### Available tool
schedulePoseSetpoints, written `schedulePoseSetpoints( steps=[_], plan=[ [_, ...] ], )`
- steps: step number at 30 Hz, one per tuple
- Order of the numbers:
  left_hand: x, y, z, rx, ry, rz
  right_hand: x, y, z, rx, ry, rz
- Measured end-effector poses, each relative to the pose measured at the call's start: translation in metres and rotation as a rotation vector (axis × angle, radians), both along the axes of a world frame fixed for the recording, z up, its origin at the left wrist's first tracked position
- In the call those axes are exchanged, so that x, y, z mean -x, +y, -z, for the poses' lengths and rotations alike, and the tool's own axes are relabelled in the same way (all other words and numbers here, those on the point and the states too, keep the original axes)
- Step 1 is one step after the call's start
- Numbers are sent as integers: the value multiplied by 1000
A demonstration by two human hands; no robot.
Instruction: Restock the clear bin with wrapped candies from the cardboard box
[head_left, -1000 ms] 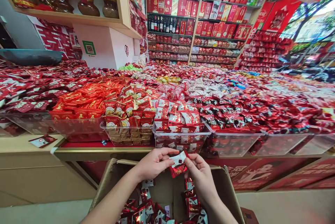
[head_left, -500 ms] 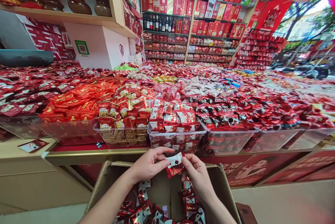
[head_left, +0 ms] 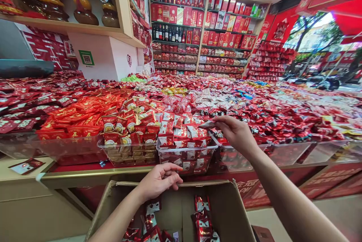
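My right hand [head_left: 233, 132] pinches the edge of a small wrapped packet [head_left: 207, 125] over the right side of a clear bin [head_left: 186, 151] filled with red-and-white packets. Above the rear edge of an open cardboard box [head_left: 223, 200], my left hand [head_left: 164, 181] hangs with its fingers curled loosely and apart, nothing seen between them. More red-and-white packets [head_left: 203, 227] lie inside the box in two groups, left and right.
Bins of orange-red packets [head_left: 85, 121] and gold-red packets [head_left: 130, 121] stand to the left, dark red packets to the right. A loose packet [head_left: 26, 166] lies on the left counter. Shelves [head_left: 178, 8] with bottles and boxes rise behind.
My right hand has moved up and forward from the box to the bin with the packet. My left hand has let go of the packet and stays over the box. The view has shifted slightly.
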State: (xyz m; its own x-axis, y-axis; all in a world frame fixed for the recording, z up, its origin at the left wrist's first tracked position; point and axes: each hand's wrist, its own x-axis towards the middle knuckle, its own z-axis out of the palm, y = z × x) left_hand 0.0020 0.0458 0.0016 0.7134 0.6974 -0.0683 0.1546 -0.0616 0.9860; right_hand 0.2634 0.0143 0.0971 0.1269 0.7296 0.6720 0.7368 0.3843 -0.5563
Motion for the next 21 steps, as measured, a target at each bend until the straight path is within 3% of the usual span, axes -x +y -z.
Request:
schedulePoseSetpoints(
  steps=[4,10,16,21],
  plan=[
    [0,0,0,2,-18,7,-4,28,-11,204,-164,-63],
    [0,-2,0,-4,-25,0,3,32,-19,457,-319,-33],
    [1,-2,-1,-21,-31,2,2,35,-20,551,-420,-59],
    [1,-1,2,-17,-31,-10,1,37,-14,542,-452,-66]
  ],
)
